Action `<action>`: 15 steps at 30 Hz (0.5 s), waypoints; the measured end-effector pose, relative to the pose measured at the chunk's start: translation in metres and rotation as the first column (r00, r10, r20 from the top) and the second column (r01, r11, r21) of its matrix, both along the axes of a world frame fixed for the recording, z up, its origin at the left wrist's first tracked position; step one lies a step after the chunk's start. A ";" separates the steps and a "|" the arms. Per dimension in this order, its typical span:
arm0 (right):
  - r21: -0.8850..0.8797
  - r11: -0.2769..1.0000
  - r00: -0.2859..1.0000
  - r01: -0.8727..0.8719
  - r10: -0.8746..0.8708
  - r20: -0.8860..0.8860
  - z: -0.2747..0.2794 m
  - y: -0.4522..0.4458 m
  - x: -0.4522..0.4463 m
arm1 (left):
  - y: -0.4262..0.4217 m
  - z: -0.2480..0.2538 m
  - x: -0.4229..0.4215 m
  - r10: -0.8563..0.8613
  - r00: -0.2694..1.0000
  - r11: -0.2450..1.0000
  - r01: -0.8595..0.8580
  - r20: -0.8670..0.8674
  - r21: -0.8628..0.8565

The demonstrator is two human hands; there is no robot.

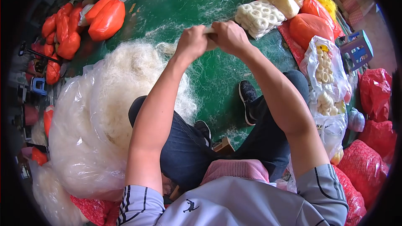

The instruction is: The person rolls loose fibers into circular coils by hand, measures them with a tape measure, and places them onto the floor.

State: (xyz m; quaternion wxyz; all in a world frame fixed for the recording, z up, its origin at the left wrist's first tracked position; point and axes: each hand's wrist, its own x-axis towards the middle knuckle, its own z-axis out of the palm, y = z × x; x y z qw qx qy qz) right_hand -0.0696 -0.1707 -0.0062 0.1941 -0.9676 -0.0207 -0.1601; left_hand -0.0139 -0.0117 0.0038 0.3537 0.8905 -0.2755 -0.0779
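Scanning left to right: one loose fibre heap [125, 88], ten o'clock. Left hand [192, 42] and right hand [230, 36], both clamped on one pale bundle [209, 30] at twelve. Bundle likely light, soft, apt to shed; best held by both ends. One cluster of pale rings [259, 16], one o'clock; overlapping, uncountable.

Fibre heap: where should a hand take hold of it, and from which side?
Probably pinch a tuft at the right edge of the fibre heap, coming from the right, over the green floor. There the strands lie loose and bare, while the clear bag covers the left side. The left hand is nearer.
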 end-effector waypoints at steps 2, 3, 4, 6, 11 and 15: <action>0.052 0.999 0.999 -0.015 0.017 -0.029 -0.007 -0.007 0.006 | 0.001 0.006 0.000 0.035 0.992 0.997 -0.043 -0.120 -0.064; 0.080 0.997 0.999 -0.022 0.026 -0.044 -0.005 -0.007 0.007 | 0.001 0.007 0.000 0.049 0.982 0.994 -0.066 -0.181 -0.092; 0.036 0.998 0.998 -0.046 0.048 -0.047 -0.004 -0.006 0.005 | 0.002 0.000 0.000 -0.003 0.996 0.993 -0.008 -0.094 -0.119; -0.051 0.994 0.994 -0.097 0.094 -0.062 -0.002 -0.001 -0.001 | 0.001 -0.006 -0.002 -0.027 0.999 0.999 0.025 0.043 0.046; 0.051 0.999 1.000 -0.006 0.007 -0.014 -0.005 -0.005 0.006 | 0.000 -0.019 0.021 0.029 0.936 0.979 -0.096 -0.351 -0.178; -0.058 0.995 0.997 -0.077 0.076 -0.014 -0.006 -0.004 0.003 | 0.003 -0.016 0.006 -0.071 0.992 0.992 0.082 0.107 -0.100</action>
